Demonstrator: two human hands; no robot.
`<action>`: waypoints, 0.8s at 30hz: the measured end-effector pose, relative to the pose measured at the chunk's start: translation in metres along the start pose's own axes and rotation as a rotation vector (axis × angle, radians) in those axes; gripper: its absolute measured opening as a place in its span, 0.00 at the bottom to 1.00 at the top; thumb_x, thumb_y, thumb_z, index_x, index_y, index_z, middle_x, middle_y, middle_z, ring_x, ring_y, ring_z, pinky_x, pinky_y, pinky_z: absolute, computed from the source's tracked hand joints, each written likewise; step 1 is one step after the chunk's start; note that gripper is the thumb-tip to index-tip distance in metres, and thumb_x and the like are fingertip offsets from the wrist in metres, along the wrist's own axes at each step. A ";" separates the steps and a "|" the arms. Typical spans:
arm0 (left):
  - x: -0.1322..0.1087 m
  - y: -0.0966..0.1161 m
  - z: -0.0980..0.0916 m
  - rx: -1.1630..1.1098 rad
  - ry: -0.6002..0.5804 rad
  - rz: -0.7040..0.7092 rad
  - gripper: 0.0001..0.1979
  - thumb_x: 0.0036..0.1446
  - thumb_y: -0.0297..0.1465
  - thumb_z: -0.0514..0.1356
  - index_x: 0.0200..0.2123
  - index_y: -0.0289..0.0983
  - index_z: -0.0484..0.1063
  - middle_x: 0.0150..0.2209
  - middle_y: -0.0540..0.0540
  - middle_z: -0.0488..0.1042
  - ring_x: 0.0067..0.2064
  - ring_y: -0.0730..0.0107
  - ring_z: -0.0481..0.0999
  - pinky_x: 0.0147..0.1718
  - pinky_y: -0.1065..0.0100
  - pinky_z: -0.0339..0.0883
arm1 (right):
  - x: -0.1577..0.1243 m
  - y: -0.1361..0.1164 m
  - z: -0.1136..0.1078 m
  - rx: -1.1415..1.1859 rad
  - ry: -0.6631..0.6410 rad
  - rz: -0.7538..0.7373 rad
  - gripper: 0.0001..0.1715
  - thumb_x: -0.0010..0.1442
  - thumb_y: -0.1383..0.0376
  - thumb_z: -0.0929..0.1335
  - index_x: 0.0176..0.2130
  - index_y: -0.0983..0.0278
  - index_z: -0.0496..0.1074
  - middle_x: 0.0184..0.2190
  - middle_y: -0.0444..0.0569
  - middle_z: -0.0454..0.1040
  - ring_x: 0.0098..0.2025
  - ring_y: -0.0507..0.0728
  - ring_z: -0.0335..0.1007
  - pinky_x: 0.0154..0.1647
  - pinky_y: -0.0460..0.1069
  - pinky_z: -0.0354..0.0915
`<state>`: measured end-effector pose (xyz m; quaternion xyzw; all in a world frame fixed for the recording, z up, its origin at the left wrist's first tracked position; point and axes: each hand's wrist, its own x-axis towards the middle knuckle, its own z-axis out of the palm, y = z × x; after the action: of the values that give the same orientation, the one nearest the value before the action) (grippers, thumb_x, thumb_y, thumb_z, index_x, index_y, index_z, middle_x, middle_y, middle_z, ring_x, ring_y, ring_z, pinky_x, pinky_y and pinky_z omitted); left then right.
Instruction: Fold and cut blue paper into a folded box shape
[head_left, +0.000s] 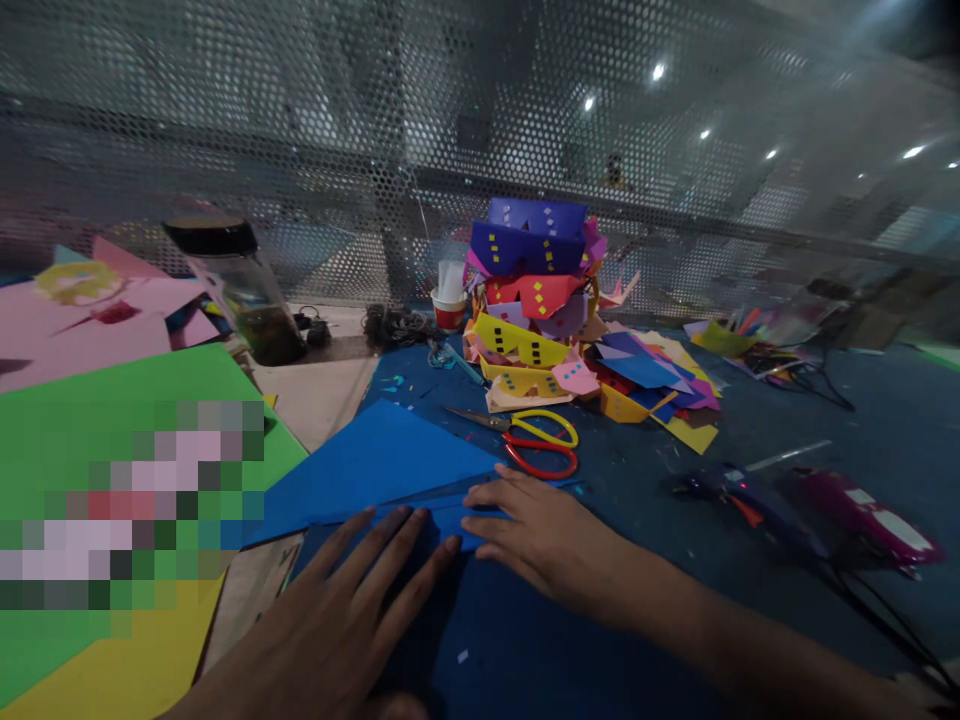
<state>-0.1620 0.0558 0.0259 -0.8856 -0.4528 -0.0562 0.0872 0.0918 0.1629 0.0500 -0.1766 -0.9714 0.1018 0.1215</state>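
Note:
A blue paper sheet (pixel 375 455) lies on the dark blue work surface, with a folded strip along its near edge. My left hand (pixel 352 590) presses flat on that edge, its fingers spread. From the right, my right hand (pixel 540 530) rests on the other end of the strip, fingers stretched out and touching the paper. Just beyond the right hand is a pair of scissors (pixel 540 443) with one yellow and one red handle loop, blades pointing left. What lies under both palms is hidden.
Folded paper pieces with small squares (pixel 529 250) are stacked at the back. Paper scraps (pixel 652 370) lie beside them. A jar (pixel 262 310) and a paper cup (pixel 448 308) stand behind. Two glue guns (pixel 862 515) with cords lie right. Green paper (pixel 150 385) covers the left.

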 end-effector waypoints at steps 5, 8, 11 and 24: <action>0.002 0.001 -0.003 0.024 0.010 0.000 0.46 0.56 0.65 0.52 0.68 0.43 0.64 0.62 0.33 0.72 0.60 0.40 0.72 0.58 0.45 0.61 | 0.000 0.000 0.001 -0.004 0.016 -0.016 0.17 0.74 0.63 0.63 0.57 0.66 0.72 0.57 0.55 0.73 0.61 0.59 0.68 0.70 0.61 0.58; 0.004 0.002 -0.004 0.018 -0.016 -0.001 0.46 0.56 0.66 0.50 0.67 0.42 0.65 0.62 0.33 0.72 0.59 0.39 0.72 0.57 0.44 0.62 | 0.001 0.001 0.001 -0.004 0.007 -0.015 0.17 0.74 0.63 0.62 0.57 0.66 0.72 0.57 0.55 0.73 0.61 0.59 0.68 0.70 0.61 0.58; 0.004 0.002 -0.004 0.008 -0.041 -0.015 0.46 0.56 0.66 0.49 0.67 0.43 0.64 0.62 0.33 0.72 0.60 0.39 0.71 0.58 0.44 0.62 | 0.001 0.001 0.002 -0.012 0.007 -0.011 0.17 0.74 0.63 0.62 0.57 0.66 0.72 0.57 0.55 0.74 0.61 0.59 0.68 0.70 0.61 0.57; 0.002 0.001 -0.002 0.025 0.061 0.005 0.45 0.58 0.65 0.48 0.69 0.44 0.61 0.62 0.34 0.72 0.60 0.41 0.69 0.58 0.47 0.58 | 0.000 0.001 0.004 -0.019 0.021 -0.016 0.17 0.74 0.63 0.63 0.58 0.65 0.71 0.57 0.55 0.74 0.61 0.59 0.68 0.70 0.61 0.58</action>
<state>-0.1604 0.0568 0.0278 -0.8833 -0.4485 -0.0775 0.1121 0.0906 0.1633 0.0464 -0.1712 -0.9724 0.0897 0.1306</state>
